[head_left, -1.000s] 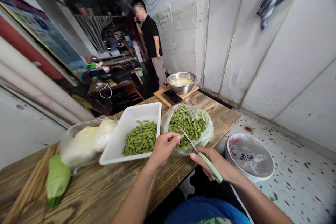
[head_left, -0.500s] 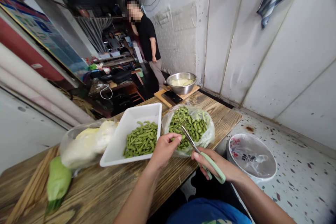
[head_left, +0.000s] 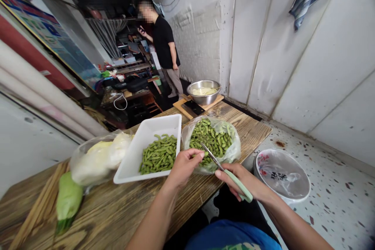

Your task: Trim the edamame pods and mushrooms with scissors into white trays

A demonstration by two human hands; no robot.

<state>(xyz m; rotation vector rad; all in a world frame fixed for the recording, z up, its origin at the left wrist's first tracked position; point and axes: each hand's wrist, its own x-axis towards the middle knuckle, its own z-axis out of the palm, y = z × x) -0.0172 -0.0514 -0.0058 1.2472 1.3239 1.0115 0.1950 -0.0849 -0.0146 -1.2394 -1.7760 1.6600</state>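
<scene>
Between thumb and fingers my left hand [head_left: 187, 166] pinches a green edamame pod [head_left: 206, 153], mostly hidden by the fingertips. Green-handled scissors [head_left: 234, 181] are gripped in my right hand [head_left: 238, 177], their blades pointing up and left beside that pod. The blades look closed or nearly so. Beneath both hands, a clear plastic bag [head_left: 235, 149] lies spread open, full of edamame pods [head_left: 212, 138]. Left of it stands a white plastic tray [head_left: 146, 129] holding a pile of edamame pods [head_left: 159, 154].
On the wooden table [head_left: 117, 215] lie a pale green squash [head_left: 68, 197] and a bag of pale produce [head_left: 99, 160]. A steel bowl [head_left: 215, 93] stands on a cutting board beside a cleaver [head_left: 193, 107]. A lined bin [head_left: 283, 175] is at right. Someone in black [head_left: 164, 43] stands behind.
The scissor blades have closed together near the pod, and the handles have come together. The standing person has lowered a raised hand, which now shows a phone.
</scene>
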